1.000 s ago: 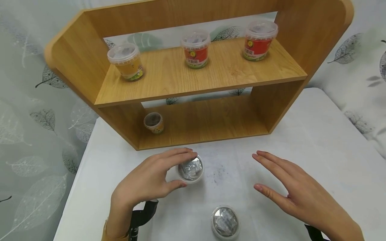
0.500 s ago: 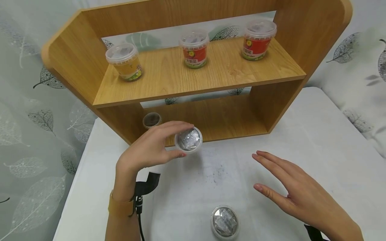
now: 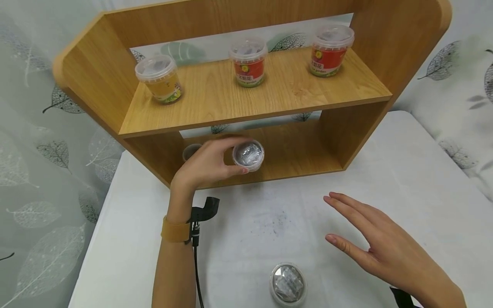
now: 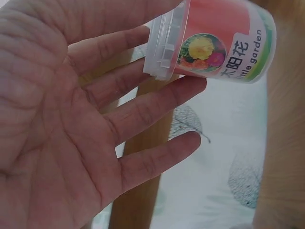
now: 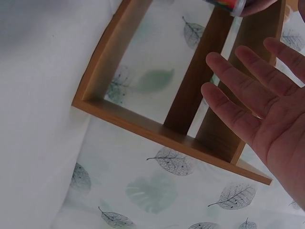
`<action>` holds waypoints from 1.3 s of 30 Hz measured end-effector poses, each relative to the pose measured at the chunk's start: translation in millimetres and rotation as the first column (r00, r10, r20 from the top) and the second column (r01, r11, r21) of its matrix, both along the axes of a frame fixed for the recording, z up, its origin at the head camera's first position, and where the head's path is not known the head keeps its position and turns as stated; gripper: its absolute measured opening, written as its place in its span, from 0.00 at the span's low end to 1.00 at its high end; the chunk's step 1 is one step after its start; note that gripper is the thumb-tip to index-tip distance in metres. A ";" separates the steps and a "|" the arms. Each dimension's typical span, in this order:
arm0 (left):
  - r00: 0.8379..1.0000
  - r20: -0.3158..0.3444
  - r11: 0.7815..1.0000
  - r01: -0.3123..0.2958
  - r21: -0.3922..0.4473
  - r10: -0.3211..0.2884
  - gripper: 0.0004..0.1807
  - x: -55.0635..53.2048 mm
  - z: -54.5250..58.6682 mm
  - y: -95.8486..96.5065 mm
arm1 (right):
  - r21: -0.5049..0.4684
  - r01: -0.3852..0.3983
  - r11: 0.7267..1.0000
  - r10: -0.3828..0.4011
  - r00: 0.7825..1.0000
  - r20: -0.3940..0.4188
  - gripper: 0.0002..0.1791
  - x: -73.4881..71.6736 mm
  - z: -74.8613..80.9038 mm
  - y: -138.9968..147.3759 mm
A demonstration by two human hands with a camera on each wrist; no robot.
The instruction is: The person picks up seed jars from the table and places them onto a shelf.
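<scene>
My left hand (image 3: 209,160) pinches a lidded plastic cup (image 3: 248,155) between thumb and fingers, at the front of the lower shelf. The left wrist view shows the cup's red label (image 4: 209,33) with flowers and the words "little garden"; whether its base touches the board cannot be told. A smaller cup (image 3: 190,151) at the lower left is partly hidden behind that hand. Over the white table on the right, my right hand (image 3: 379,241) has extended fingers and holds nothing. Nearest to it, a second cup with a silvery top (image 3: 288,284) stands on the table.
A wooden two-level shelf (image 3: 254,100) stands at the table's back. On its upper board are a yellow-labelled cup (image 3: 163,85) and two red-labelled cups, one in the middle (image 3: 250,70) and one at right (image 3: 329,57). A leaf-patterned curtain (image 3: 50,179) hangs at left.
My left hand has carried the held cup forward from low over the table to the lower shelf, then slightly right. The right hand stays almost still.
</scene>
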State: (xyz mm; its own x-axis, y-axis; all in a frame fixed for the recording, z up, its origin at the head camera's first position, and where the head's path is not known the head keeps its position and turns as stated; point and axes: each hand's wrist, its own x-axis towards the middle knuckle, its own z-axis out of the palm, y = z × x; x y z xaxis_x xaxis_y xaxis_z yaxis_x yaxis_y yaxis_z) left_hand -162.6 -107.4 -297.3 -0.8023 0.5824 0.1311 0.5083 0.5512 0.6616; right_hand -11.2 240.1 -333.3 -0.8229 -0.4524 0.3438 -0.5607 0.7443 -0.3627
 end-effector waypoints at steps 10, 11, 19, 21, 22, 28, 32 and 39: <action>0.993 0.018 0.992 -0.120 0.026 0.119 0.33 -40.0 -11.9 13.6 | 0.015 0.016 1.000 -0.017 0.999 0.040 0.46 0.7 -0.9 -0.2; 0.991 0.026 0.991 -0.129 0.039 0.128 0.34 -43.7 -13.8 14.2 | 0.016 0.017 1.000 -0.018 0.999 0.041 0.46 0.8 -0.9 -0.3; 0.974 0.152 0.974 -0.190 0.126 0.170 0.39 -57.2 -26.7 12.2 | 0.021 0.026 0.999 -0.027 0.998 0.055 0.45 0.9 -1.2 0.5; 0.967 0.174 0.972 -0.207 0.111 0.186 0.39 -59.4 -31.1 10.6 | 0.032 0.035 0.999 -0.037 0.997 0.063 0.45 1.2 -1.0 0.5; 0.964 0.184 0.971 -0.213 0.106 0.192 0.38 -60.6 -33.5 9.9 | 0.034 0.036 0.999 -0.039 0.997 0.067 0.45 1.4 -1.0 0.4; 0.951 0.226 0.971 -0.231 0.064 0.211 0.36 -67.3 -48.5 7.7 | 0.021 0.028 0.999 -0.029 0.998 0.052 0.45 1.1 -2.0 0.6; 0.942 0.241 0.968 -0.250 0.039 0.233 0.38 -68.9 -55.4 7.8 | 0.007 0.018 1.000 -0.018 0.999 0.038 0.45 0.8 -2.8 1.0; 0.939 0.241 0.967 -0.253 0.005 0.244 0.39 -70.2 -64.0 7.7 | 0.004 0.015 1.000 -0.016 0.999 0.034 0.45 0.4 -3.4 1.4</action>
State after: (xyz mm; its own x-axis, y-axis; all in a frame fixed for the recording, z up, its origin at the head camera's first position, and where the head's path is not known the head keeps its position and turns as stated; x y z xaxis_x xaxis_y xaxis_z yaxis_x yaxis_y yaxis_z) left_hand -232.8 -99.7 -361.4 -0.9312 0.3588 -0.0636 0.1844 0.6143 0.7672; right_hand -10.8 241.5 -336.6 -0.8410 -0.4406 0.3140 -0.5365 0.7540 -0.3789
